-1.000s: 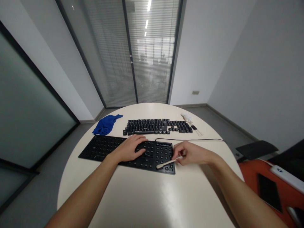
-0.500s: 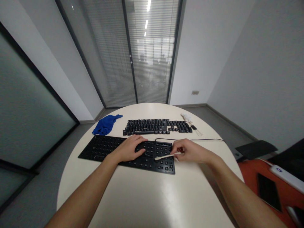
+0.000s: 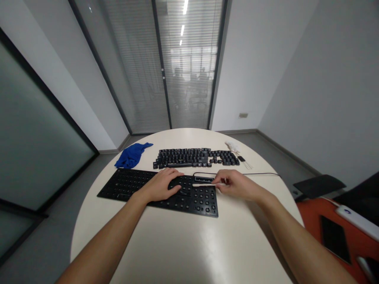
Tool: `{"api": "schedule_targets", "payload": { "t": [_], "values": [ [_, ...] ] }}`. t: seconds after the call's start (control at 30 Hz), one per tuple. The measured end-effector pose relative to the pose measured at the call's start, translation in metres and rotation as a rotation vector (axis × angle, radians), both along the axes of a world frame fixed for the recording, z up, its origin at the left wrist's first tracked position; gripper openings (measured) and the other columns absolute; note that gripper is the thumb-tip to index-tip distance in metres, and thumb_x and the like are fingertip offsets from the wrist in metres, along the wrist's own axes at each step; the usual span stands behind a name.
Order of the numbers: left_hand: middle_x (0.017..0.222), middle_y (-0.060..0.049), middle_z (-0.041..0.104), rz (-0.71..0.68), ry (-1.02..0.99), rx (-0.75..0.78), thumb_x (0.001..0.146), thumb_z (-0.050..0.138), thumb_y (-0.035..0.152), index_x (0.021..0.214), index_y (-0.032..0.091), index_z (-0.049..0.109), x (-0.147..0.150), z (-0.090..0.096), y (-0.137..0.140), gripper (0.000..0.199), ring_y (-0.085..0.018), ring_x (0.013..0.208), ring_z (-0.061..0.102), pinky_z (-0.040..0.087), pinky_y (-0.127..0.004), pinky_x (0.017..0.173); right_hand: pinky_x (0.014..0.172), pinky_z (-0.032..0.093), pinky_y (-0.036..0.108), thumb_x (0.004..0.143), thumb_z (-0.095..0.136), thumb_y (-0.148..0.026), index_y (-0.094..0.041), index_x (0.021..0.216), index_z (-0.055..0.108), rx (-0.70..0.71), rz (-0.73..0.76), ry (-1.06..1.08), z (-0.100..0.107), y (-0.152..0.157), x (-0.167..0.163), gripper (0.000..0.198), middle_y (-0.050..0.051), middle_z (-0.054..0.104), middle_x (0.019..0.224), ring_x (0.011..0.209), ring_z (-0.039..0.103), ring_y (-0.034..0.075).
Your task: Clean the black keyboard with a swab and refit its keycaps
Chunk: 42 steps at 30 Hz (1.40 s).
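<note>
A black keyboard base (image 3: 130, 185) without its keycaps lies slanted on the round table. My left hand (image 3: 160, 184) rests on its middle, fingers stretched out and thumb apart. My right hand (image 3: 232, 183) is at the base's right edge, closed in a pinch on a thin white cotton swab (image 3: 204, 185). The swab points left, its tip over the upper part of the right-hand key section, just below the indicator strip (image 3: 203, 179). Whether the tip touches the base I cannot tell. Behind the base, loose black keycaps (image 3: 183, 157) are laid out in keyboard order.
A blue cloth (image 3: 132, 154) lies at the table's back left. At the back right are a white bag (image 3: 232, 147), a small black item (image 3: 241, 158) and thin white sticks (image 3: 248, 166). A black cable (image 3: 260, 174) runs rightward. An orange seat (image 3: 314, 209) holds a dark phone (image 3: 335, 238).
My right hand has moved slightly away from me, taking the swab's tip from the middle of the right-hand key section up toward the indicator strip. My left hand has stayed put.
</note>
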<state>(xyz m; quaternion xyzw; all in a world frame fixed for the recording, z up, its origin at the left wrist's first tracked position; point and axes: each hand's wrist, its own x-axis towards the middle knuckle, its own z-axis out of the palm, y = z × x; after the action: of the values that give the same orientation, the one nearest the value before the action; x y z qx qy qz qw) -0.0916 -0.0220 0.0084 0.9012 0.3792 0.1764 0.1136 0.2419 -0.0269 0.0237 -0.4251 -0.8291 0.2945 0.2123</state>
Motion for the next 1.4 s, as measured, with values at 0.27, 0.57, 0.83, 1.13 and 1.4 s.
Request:
{"api": "schedule_targets", "payload": {
  "t": [0.27,0.57,0.83,1.13,1.4],
  "values": [
    [0.128,-0.010,0.062,-0.004,-0.012,0.000,0.095,0.061,0.035,0.134,0.025,0.058,-0.0006,-0.0007,0.0010,0.041,-0.028,0.119,0.057,0.046,-0.047,0.107,0.067,0.044,0.029,0.085,0.063,-0.021,-0.020,0.095,0.076,0.035,-0.037,-0.015,-0.0006,0.0033,0.0041,0.017,0.004,0.073,0.086,0.072,0.059,0.017],
    [0.128,-0.010,0.062,0.001,0.001,0.001,0.095,0.061,0.034,0.134,0.024,0.058,0.0001,-0.0008,0.0009,0.040,-0.028,0.120,0.056,0.045,-0.046,0.107,0.066,0.043,0.028,0.084,0.063,-0.021,-0.019,0.096,0.076,0.025,-0.030,-0.022,0.0000,0.0025,0.0041,0.018,0.004,0.073,0.086,0.072,0.058,0.017],
    [0.131,-0.010,0.061,-0.005,-0.004,0.000,0.095,0.061,0.034,0.135,0.025,0.057,-0.0001,-0.0010,0.0009,0.041,-0.028,0.121,0.056,0.045,-0.046,0.108,0.064,0.044,0.028,0.081,0.064,-0.019,-0.018,0.093,0.076,-0.008,0.012,-0.009,0.0004,0.0003,0.0028,0.017,0.004,0.073,0.083,0.069,0.058,0.016],
    [0.130,-0.010,0.062,-0.005,-0.019,-0.004,0.094,0.061,0.035,0.135,0.026,0.058,-0.0008,-0.0015,0.0010,0.041,-0.028,0.120,0.057,0.045,-0.047,0.107,0.064,0.044,0.028,0.082,0.064,-0.022,-0.019,0.094,0.076,-0.010,0.005,0.004,0.0011,0.0001,0.0032,0.017,0.004,0.073,0.084,0.069,0.058,0.016],
    [0.133,-0.011,0.061,0.001,0.003,0.001,0.096,0.058,0.035,0.135,0.024,0.057,0.0004,-0.0008,0.0007,0.041,-0.029,0.122,0.056,0.045,-0.048,0.107,0.060,0.041,0.026,0.071,0.065,-0.013,-0.017,0.088,0.075,-0.059,0.052,0.041,0.0023,-0.0024,0.0020,0.020,0.002,0.068,0.076,0.066,0.055,0.015]
  ]
}}
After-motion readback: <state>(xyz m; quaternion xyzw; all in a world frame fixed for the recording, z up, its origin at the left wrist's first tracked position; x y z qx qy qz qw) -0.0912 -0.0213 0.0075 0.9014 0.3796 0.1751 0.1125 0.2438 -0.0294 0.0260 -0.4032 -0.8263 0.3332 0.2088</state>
